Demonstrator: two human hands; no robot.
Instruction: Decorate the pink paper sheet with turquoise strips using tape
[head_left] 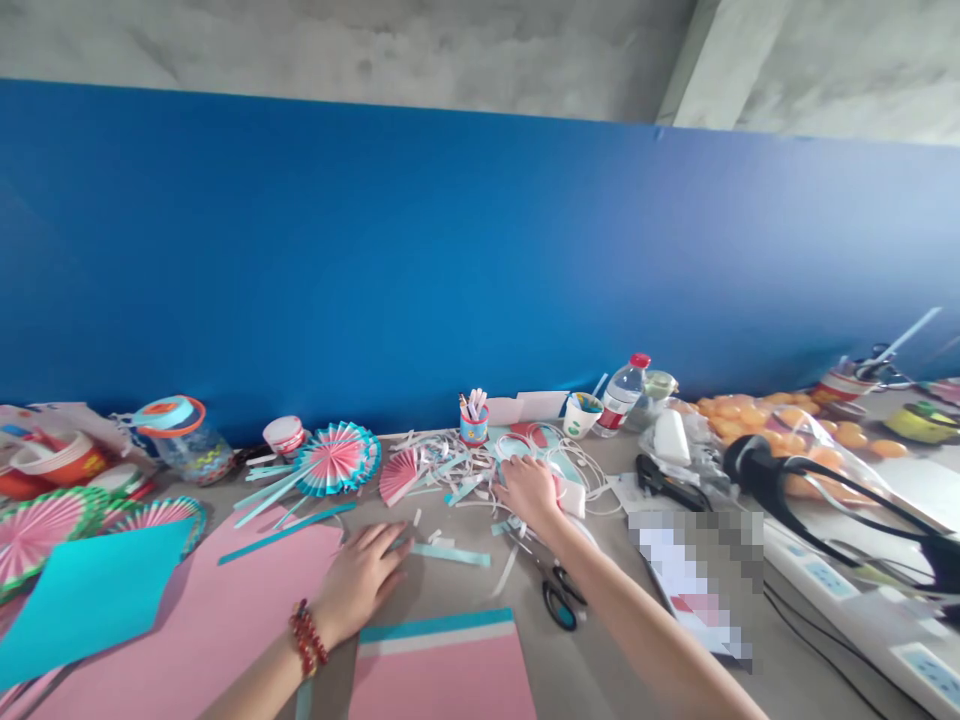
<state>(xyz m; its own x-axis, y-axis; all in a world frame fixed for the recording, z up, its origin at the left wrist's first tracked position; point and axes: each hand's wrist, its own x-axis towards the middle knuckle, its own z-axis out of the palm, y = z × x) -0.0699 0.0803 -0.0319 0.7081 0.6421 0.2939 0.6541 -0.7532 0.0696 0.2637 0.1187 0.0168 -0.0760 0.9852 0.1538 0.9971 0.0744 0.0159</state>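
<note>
My left hand (361, 580), with a red bead bracelet (307, 638) at the wrist, rests palm down at the edge of a large pink sheet (202, 620), fingers apart. Just right of its fingertips lies a light blue paper strip (454, 554). My right hand (529, 487) reaches over a heap of paper scraps (461, 462) and white cable, fingers slightly bent and apart; their tips are partly hidden. Below that wrist are black-handled scissors (561, 605). A pink sheet with white and blue bands (442, 665) lies in front of me, touched by neither hand.
Folded paper rosettes (337, 460) and a turquoise sheet (97, 595) lie on the left. Along the blue partition (450, 250) stand a pen cup (473, 428), a paper cup (582, 415) and a water bottle (624, 395). Bagged oranges (750, 415), black straps and a power strip (840, 590) occupy the right.
</note>
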